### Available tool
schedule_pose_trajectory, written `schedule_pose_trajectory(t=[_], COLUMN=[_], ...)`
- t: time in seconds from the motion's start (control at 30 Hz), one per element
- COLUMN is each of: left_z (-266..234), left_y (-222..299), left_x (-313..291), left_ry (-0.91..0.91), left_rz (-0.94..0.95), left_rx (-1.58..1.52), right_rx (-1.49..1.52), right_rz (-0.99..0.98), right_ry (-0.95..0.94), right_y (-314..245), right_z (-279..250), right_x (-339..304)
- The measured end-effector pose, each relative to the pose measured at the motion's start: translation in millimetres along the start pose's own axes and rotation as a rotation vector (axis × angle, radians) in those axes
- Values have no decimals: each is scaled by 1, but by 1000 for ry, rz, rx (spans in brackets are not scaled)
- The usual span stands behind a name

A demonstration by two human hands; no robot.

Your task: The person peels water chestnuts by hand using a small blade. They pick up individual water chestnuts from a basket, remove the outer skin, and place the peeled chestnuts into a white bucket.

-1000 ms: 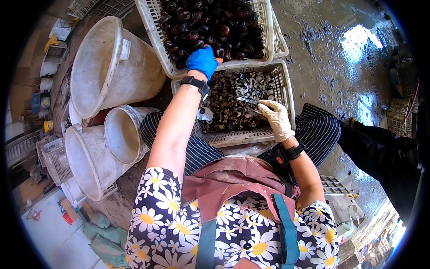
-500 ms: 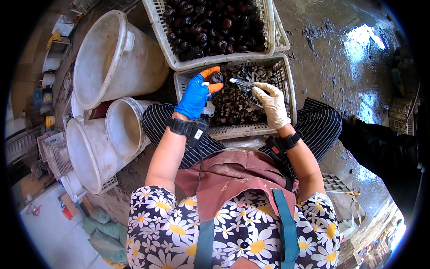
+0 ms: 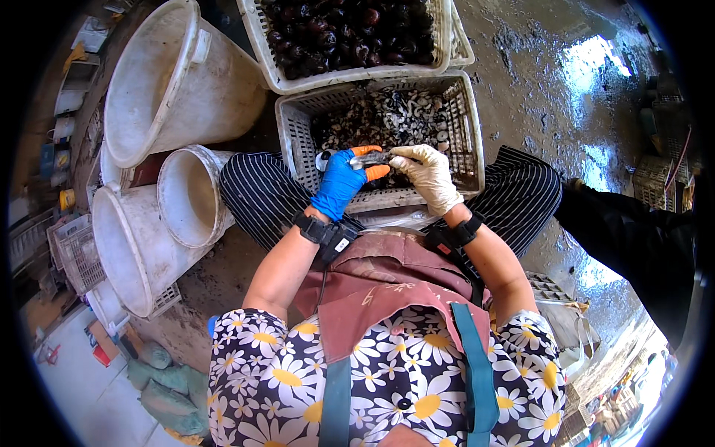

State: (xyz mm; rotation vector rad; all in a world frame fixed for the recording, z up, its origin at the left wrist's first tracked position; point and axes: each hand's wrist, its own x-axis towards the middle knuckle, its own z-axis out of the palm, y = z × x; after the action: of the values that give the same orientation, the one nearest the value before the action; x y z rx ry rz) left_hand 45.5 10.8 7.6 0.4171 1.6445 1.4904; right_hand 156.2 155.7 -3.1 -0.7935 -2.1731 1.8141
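Both of my hands meet over the near part of a grey plastic crate [image 3: 477, 138] between my knees. My left hand [image 3: 344, 179], in a blue glove with orange fingertip covers, is closed on a small dark round piece, mostly hidden by the fingers; its kind is unclear. My right hand [image 3: 428, 175], in a cream glove, grips a slim metal hand tool [image 3: 366, 159], whose shiny end lies against the left fingers. Dark and whitish scraps [image 3: 350, 123] lie in the crate. A white rounded thing [image 3: 323, 159] shows beside my left hand.
Beyond stands a whitish crate [image 3: 357, 80] heaped with glossy dark-red round pieces [image 3: 342, 37]. Large whitish tubs [image 3: 223, 97] lie tipped at left, with a smaller bucket [image 3: 195, 197] among them. Wet muddy floor [image 3: 521, 97] extends at right, where another person's dark-clothed leg [image 3: 618, 231] reaches in.
My hands have come together and lower, nearer to me; the tool now touches beside the left fingers instead of standing apart. The view has shifted slightly, so crates appear higher.
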Motion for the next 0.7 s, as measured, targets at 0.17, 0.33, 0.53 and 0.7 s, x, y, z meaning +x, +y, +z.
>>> schedule_pose_trajectory(t=[0.17, 0.33, 0.53, 0.7], left_z=[4, 4, 4, 0], left_y=[10, 3, 10, 2], left_x=[-6, -1, -11, 0], left_ry=[-5, -16, -38, 9], left_rz=[-81, -5, -92, -28], left_rx=[-8, -122, 3, -26], right_rx=[47, -9, -281, 299], right_rz=[211, -123, 77, 190], right_ry=[156, -4, 187, 97], right_y=[49, -2, 51, -3], right_z=[-37, -10, -35, -17], right_x=[17, -5, 17, 4])
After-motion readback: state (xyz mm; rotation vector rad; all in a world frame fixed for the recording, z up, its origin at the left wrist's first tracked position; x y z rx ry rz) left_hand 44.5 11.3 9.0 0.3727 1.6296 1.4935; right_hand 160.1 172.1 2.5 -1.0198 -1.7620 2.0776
